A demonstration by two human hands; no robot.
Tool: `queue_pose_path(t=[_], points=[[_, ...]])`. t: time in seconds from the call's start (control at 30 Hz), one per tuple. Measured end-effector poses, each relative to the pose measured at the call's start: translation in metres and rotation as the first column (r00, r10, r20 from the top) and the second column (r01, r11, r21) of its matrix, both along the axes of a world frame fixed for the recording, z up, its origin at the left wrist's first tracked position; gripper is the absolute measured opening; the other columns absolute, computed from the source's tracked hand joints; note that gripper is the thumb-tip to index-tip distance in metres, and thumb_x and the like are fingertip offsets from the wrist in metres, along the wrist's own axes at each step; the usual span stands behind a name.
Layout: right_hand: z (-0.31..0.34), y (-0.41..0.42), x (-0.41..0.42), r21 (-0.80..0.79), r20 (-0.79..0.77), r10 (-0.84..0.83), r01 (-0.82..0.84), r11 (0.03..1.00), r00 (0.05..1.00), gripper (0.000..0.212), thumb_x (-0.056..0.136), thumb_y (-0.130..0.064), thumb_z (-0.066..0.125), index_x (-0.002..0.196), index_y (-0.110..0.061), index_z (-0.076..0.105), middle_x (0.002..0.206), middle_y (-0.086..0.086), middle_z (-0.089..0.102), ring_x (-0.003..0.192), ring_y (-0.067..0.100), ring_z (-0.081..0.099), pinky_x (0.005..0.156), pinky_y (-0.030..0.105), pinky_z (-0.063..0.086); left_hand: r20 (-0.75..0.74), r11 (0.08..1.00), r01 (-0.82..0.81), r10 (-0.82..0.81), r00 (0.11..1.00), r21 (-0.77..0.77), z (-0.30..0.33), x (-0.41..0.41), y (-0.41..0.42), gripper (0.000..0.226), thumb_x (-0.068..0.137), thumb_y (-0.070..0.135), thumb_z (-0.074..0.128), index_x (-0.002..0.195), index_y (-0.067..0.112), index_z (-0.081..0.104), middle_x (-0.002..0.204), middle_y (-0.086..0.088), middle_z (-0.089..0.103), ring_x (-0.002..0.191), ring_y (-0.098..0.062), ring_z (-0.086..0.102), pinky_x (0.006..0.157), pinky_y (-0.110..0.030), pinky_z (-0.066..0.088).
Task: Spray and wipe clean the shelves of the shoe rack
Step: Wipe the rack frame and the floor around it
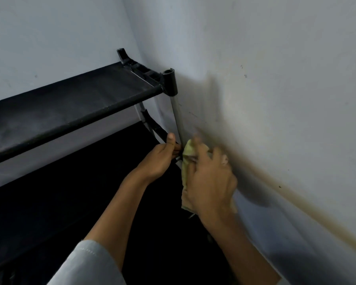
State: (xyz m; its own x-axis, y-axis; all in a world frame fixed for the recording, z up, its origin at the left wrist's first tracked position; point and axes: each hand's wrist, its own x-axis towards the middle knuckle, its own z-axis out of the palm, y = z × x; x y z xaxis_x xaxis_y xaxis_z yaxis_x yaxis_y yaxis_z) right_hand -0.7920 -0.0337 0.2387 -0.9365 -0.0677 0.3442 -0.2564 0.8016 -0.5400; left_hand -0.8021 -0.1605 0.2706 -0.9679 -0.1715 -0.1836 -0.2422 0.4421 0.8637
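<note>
Insp. A: Person is crouching at the black fabric-shelved shoe rack w/ grey metal tube posts (74, 99), set in a wall corner. Left hand (160, 159) is gripping the rack frame at the joint where the lower shelf (90, 171) is meeting the front-right grey metal post (176, 118), thumb up, fingers curled round the bar. Right hand (210, 182) is holding a crumpled pale yellow-green cloth (188, 155), pressing it against the post just beside the left hand. Right fingers are blurring, so exact finger lie is unclear, but the cloth is plainly being gripped.

Insp. B: Step in hand?

Insp. A: Judging: wiping the post and joint, not the shelf fabric itself. No spray bottle in view.

Insp. B: Recs for doing it well?

Insp. A: Wrapping the cloth round the tube and running it along the length, not dabbing one side. Bracing w/ the left hand is sound; the rack is looking light and is likely shifting otherwise. Working into the black plastic connector (170, 81) crevices too. Watching the knuckles: the stained white wall (275, 99) is close beside the post.

Insp. B: Brands, labels, writing?

Insp. A: None readable anywhere, neither on rack, cloth nor grey sleeve (86, 264).
</note>
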Motion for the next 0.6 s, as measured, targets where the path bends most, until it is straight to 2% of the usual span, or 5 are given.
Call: queue_pose_path(t=[0.13, 0.3, 0.4, 0.5, 0.6], points=[[-0.008, -0.003, 0.005, 0.235, 0.218, 0.046, -0.098, 0.967, 0.975, 0.053, 0.1, -0.026, 0.035, 0.147, -0.043, 0.019, 0.141, 0.01, 0.031, 0.119, 0.036, 0.042, 0.078, 0.035, 0.04, -0.007, 0.999, 0.024, -0.023, 1.0, 0.023, 0.003, 0.003, 0.004, 0.059, 0.072, 0.072, 0.017, 0.089, 0.04, 0.063, 0.103, 0.015, 0.062, 0.101, -0.001, 0.056, 0.088, -0.016, 0.037], [-0.01, 0.024, 0.007, 0.205, 0.39, 0.115, -0.208, 0.956, 0.913, 0.036, 0.096, -0.028, 0.044, 0.131, -0.037, 0.05, 0.127, 0.004, 0.05, 0.116, 0.026, 0.05, 0.087, 0.032, 0.042, 0.011, 1.0, -0.025, 0.025, 1.0, 0.002, -0.003, -0.001, -0.001, 0.089, 0.065, 0.078, 0.016, 0.119, 0.021, 0.058, 0.123, 0.002, 0.057, 0.109, -0.006, 0.053, 0.095, -0.021, 0.035], [-0.014, 0.021, 0.013, 0.011, 0.131, 0.133, -0.135, 0.991, 0.982, 0.048, 0.095, -0.03, 0.048, 0.14, -0.042, 0.04, 0.128, 0.002, 0.05, 0.111, 0.026, 0.053, 0.076, 0.03, 0.04, 0.022, 1.0, -0.025, 0.025, 0.999, -0.013, -0.004, -0.003, -0.005, 0.103, 0.06, 0.082, 0.017, 0.125, 0.014, 0.058, 0.129, -0.002, 0.057, 0.112, -0.009, 0.054, 0.098, -0.023, 0.036], [-0.026, 0.003, 0.007, -0.214, -0.148, 0.163, -0.193, 0.958, 0.975, 0.042, 0.083, -0.018, 0.066, 0.125, -0.018, 0.064, 0.12, 0.015, 0.062, 0.101, 0.037, 0.063, 0.072, 0.041, 0.054, 0.01, 0.999, -0.032, 0.032, 0.999, 0.009, -0.005, -0.003, -0.003, 0.099, 0.066, 0.077, 0.017, 0.127, 0.01, 0.056, 0.127, -0.003, 0.059, 0.109, -0.009, 0.056, 0.098, -0.023, 0.038], [-0.06, -0.004, 0.001, -0.178, -0.068, 0.152, -0.162, 0.971, 0.986, 0.036, 0.085, -0.021, 0.063, 0.12, -0.013, 0.067, 0.12, 0.018, 0.062, 0.101, 0.038, 0.063, 0.072, 0.042, 0.055, 0.012, 1.0, -0.015, 0.015, 1.0, -0.011, -0.007, -0.002, -0.005, 0.1, 0.064, 0.078, 0.015, 0.129, 0.012, 0.054, 0.122, 0.004, 0.056, 0.107, -0.004, 0.053, 0.09, -0.015, 0.037]])
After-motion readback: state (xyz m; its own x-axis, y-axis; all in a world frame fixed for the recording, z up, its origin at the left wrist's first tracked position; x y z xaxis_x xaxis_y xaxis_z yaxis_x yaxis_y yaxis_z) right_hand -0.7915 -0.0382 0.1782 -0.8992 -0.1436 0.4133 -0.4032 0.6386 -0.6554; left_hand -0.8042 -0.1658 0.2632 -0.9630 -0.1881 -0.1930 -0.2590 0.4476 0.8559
